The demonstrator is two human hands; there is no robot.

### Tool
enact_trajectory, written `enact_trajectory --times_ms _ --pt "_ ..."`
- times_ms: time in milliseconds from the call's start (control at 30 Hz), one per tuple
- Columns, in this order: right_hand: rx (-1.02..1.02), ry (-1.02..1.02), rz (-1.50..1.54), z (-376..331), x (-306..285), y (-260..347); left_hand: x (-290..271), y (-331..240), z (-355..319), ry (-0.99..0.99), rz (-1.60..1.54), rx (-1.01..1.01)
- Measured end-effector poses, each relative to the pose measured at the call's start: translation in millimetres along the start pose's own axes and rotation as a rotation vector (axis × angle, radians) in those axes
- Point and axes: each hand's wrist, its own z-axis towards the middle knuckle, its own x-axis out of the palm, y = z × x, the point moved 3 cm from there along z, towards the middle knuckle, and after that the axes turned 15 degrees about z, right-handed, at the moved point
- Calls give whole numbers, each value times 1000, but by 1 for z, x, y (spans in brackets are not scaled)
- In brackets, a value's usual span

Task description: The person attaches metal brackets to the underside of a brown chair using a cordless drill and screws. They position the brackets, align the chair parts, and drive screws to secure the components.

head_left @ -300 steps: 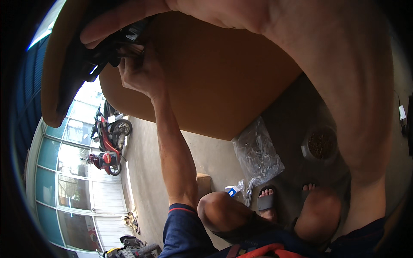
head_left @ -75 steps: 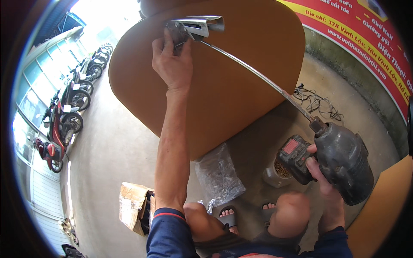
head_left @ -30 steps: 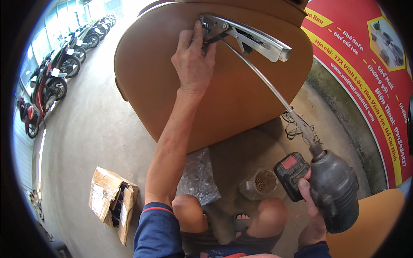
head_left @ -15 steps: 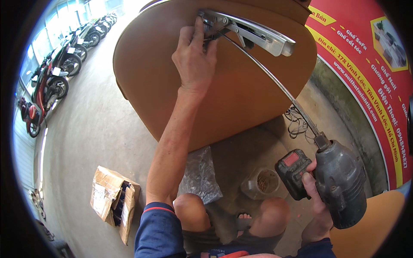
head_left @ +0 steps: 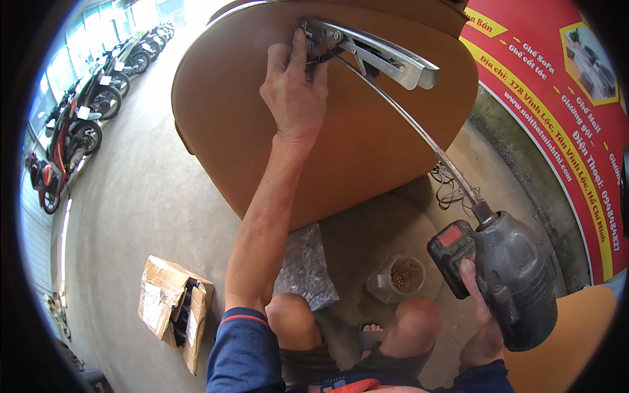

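My left hand [head_left: 293, 98] grips the inner end of a silvery metal hinge bracket [head_left: 386, 57], holding it against a brown upholstered furniture panel [head_left: 354, 144]. The index finger is stretched up along the bracket's end. My right hand [head_left: 483, 314] is wrapped around the handle of a dark cordless driver [head_left: 514, 275] at the lower right; its palm is partly hidden behind the tool. From the driver's chuck a long thin bit [head_left: 419, 134] runs up left to the bracket near my left fingers. Whether its tip sits on a screw cannot be made out.
Between my knees and the panel stand a clear plastic tub [head_left: 396, 278] of screws and a clear plastic bag [head_left: 306, 272]. A torn cardboard box [head_left: 173, 304] lies on the left floor. Black cable [head_left: 449, 190] coils by the panel. Motorbikes [head_left: 82, 134] line the left; a red banner [head_left: 557, 118] stands right.
The panel and bracket sit slightly further left in the picture. The driver has shifted a little, its bit still reaching the bracket. Both hands keep their holds.
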Motion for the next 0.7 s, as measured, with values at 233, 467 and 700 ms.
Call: enact_trajectory --times_ms 233,467,700 --pt "223 -290 364 -23 16 -2 -48 -25 -23 209 -345 -369" --pt "476 -40 600 -83 -13 -84 -78 -102 -45 874 -1850 -967" --pt "483 -13 206 -164 -83 -154 -94 -120 -116 1437 -1532 -547"
